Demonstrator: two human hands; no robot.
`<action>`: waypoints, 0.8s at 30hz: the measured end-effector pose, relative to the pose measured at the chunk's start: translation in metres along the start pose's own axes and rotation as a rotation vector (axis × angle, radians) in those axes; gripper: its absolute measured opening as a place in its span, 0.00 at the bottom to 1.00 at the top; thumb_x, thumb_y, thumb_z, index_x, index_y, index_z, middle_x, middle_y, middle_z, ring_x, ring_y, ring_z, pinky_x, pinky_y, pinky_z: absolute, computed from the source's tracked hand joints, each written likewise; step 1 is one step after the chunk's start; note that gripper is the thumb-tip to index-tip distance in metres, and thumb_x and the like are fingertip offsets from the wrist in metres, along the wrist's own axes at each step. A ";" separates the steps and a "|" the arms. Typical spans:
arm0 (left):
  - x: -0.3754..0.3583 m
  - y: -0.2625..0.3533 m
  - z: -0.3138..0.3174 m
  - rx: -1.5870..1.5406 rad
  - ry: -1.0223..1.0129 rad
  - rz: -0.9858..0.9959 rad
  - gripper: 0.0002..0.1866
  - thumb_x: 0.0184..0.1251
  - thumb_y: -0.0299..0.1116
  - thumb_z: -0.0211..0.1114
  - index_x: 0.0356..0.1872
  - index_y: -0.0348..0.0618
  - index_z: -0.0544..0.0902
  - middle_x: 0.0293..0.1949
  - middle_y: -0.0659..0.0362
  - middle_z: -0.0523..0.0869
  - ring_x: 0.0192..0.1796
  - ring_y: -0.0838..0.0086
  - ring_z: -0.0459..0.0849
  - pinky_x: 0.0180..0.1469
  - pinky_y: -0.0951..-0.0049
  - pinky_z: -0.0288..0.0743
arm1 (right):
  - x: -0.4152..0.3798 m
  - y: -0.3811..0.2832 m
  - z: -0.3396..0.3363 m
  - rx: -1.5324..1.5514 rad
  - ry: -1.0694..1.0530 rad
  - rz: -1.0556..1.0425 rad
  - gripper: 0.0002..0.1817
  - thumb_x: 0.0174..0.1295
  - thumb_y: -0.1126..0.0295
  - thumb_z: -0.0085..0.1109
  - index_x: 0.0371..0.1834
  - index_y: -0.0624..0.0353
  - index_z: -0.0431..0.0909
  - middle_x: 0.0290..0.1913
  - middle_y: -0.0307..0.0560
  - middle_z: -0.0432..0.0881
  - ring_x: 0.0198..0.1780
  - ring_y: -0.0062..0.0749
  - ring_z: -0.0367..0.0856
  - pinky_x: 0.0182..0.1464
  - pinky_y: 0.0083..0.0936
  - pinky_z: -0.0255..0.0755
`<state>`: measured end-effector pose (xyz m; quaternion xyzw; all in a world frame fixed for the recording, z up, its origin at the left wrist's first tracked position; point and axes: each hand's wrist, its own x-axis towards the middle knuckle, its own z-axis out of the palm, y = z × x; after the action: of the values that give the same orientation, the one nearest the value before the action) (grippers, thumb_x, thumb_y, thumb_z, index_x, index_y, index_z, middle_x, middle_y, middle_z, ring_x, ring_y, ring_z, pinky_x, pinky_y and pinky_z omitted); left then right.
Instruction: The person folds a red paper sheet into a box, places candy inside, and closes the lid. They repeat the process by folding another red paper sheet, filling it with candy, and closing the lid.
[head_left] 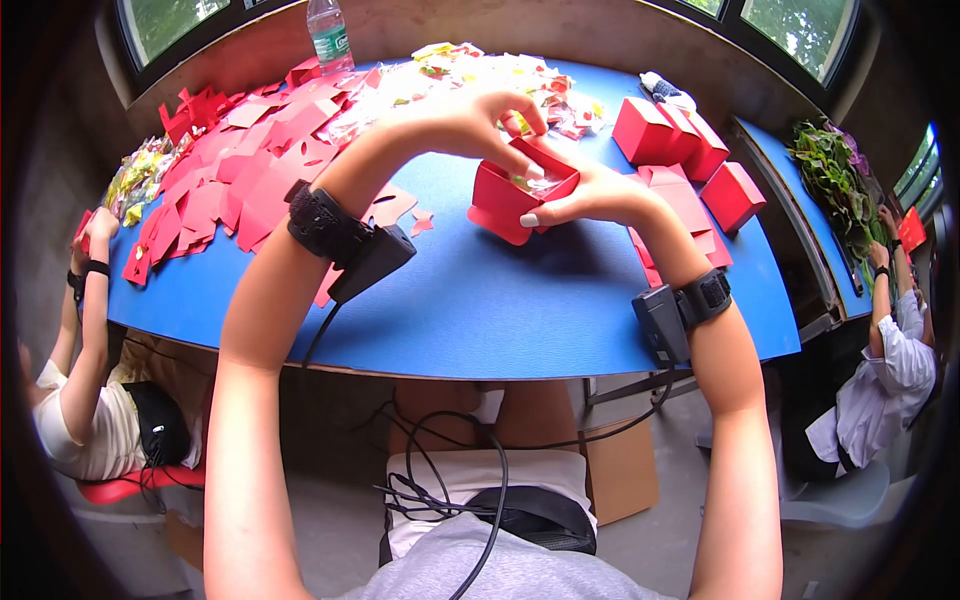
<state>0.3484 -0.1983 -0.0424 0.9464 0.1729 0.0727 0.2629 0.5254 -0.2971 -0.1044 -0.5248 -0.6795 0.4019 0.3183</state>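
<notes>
Both my hands hold a small red paper box [505,200] above the blue table [480,300]. My left hand [470,125] reaches over it from above, fingers curled onto the open top flaps. Cupping the box's right side, my right hand [590,195] has its thumb along the front edge. Something shiny and clear shows inside the box opening. A black sensor band with a cable sits on each wrist.
Flat red cut-outs [240,170] cover the table's left half, colourful wrapped pieces [480,75] lie at the back, and finished red boxes [680,140] stand on the right. A water bottle [328,35] stands at the far edge. Other people sit at the left [90,400] and right [890,350].
</notes>
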 end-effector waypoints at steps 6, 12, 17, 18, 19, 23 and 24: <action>0.016 -0.021 0.022 0.008 0.076 0.032 0.32 0.40 0.40 0.78 0.50 0.44 0.77 0.46 0.51 0.80 0.49 0.64 0.79 0.48 0.68 0.75 | -0.001 -0.002 0.000 -0.080 0.041 0.049 0.57 0.38 0.56 0.77 0.71 0.58 0.52 0.58 0.50 0.70 0.57 0.32 0.71 0.52 0.26 0.74; 0.019 -0.027 0.029 -0.061 0.033 -0.142 0.37 0.40 0.42 0.78 0.54 0.43 0.73 0.47 0.51 0.80 0.49 0.65 0.79 0.51 0.69 0.74 | -0.004 -0.007 0.001 -0.161 0.068 0.019 0.56 0.38 0.58 0.78 0.71 0.58 0.53 0.60 0.48 0.69 0.61 0.32 0.68 0.62 0.28 0.64; 0.017 -0.021 0.027 -0.133 -0.119 -0.268 0.41 0.39 0.47 0.78 0.57 0.44 0.72 0.52 0.52 0.78 0.53 0.66 0.77 0.55 0.71 0.68 | -0.019 -0.029 -0.013 -0.065 -0.214 0.075 0.57 0.32 0.63 0.82 0.68 0.61 0.55 0.47 0.43 0.78 0.48 0.21 0.74 0.54 0.24 0.69; 0.017 -0.021 0.028 -0.132 -0.122 -0.268 0.41 0.39 0.47 0.78 0.57 0.44 0.72 0.52 0.52 0.78 0.53 0.66 0.77 0.55 0.71 0.68 | -0.017 -0.023 -0.019 -0.198 -0.264 0.090 0.58 0.33 0.66 0.81 0.70 0.62 0.51 0.44 0.41 0.79 0.44 0.19 0.75 0.51 0.22 0.70; 0.017 -0.022 0.027 -0.145 -0.128 -0.258 0.41 0.39 0.47 0.77 0.57 0.44 0.72 0.52 0.52 0.78 0.55 0.67 0.75 0.57 0.71 0.67 | -0.019 -0.018 -0.023 -0.091 -0.279 0.086 0.57 0.36 0.68 0.79 0.70 0.61 0.51 0.45 0.41 0.79 0.45 0.19 0.74 0.50 0.22 0.70; 0.019 -0.024 0.028 -0.117 -0.132 -0.274 0.42 0.40 0.48 0.76 0.59 0.44 0.71 0.54 0.53 0.77 0.57 0.67 0.74 0.58 0.70 0.65 | -0.017 -0.011 -0.023 0.016 -0.193 0.096 0.50 0.44 0.73 0.71 0.72 0.60 0.50 0.53 0.43 0.76 0.50 0.20 0.73 0.53 0.21 0.68; 0.018 -0.020 0.027 -0.116 -0.132 -0.272 0.42 0.40 0.48 0.76 0.59 0.44 0.71 0.54 0.53 0.77 0.57 0.67 0.74 0.58 0.70 0.65 | -0.017 -0.008 -0.023 0.015 -0.190 0.096 0.50 0.44 0.73 0.71 0.72 0.60 0.50 0.53 0.43 0.76 0.50 0.20 0.73 0.53 0.21 0.68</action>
<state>0.3656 -0.1883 -0.0753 0.9002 0.2774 -0.0162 0.3353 0.5450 -0.3095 -0.0866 -0.5137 -0.6777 0.4699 0.2366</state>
